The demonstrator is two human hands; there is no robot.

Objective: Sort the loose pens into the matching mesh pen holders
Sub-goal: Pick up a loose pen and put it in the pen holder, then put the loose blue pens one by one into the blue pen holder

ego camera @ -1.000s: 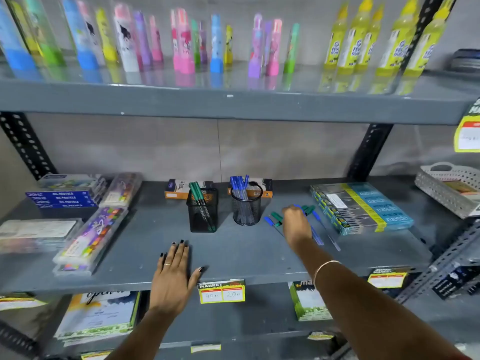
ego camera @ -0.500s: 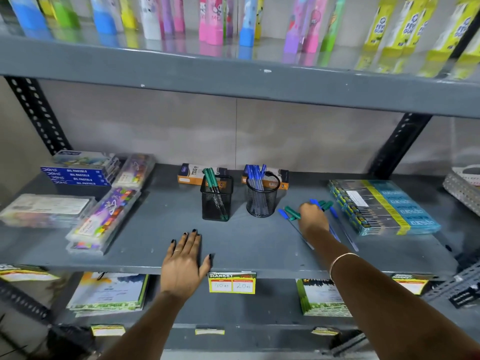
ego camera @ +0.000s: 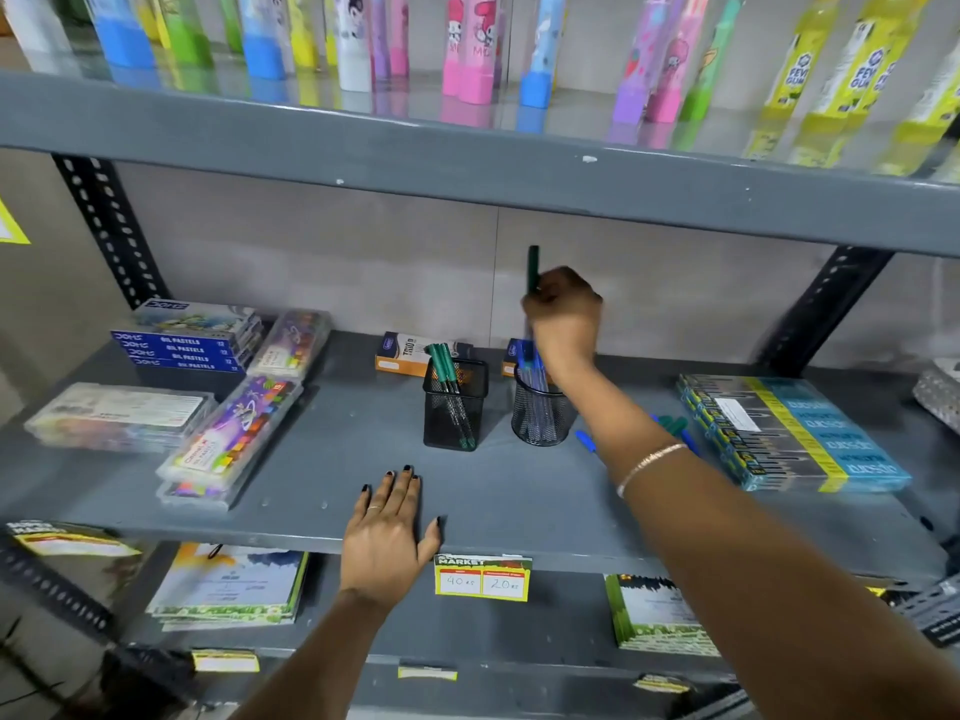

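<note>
Two black mesh holders stand mid-shelf: a square holder (ego camera: 455, 407) with green pens and a round holder (ego camera: 540, 415) with blue pens. My right hand (ego camera: 563, 314) hovers above the round holder, shut on a green pen (ego camera: 533, 267) held upright, its cap poking above my fist. Loose blue and green pens (ego camera: 675, 424) lie on the shelf right of the round holder, partly hidden by my forearm. My left hand (ego camera: 387, 527) rests flat, fingers spread, on the shelf's front edge.
Pastel and crayon boxes (ego camera: 234, 439) lie at the left, a blue-yellow pack stack (ego camera: 789, 433) at the right. Two small orange boxes (ego camera: 400, 356) sit behind the holders. The upper shelf (ego camera: 467, 163) hangs close overhead with bottles on it.
My right hand closed on a green pen from the loose pile and lifted it up and left, above the round holder. The left hand stayed put; the camera tilted down.
</note>
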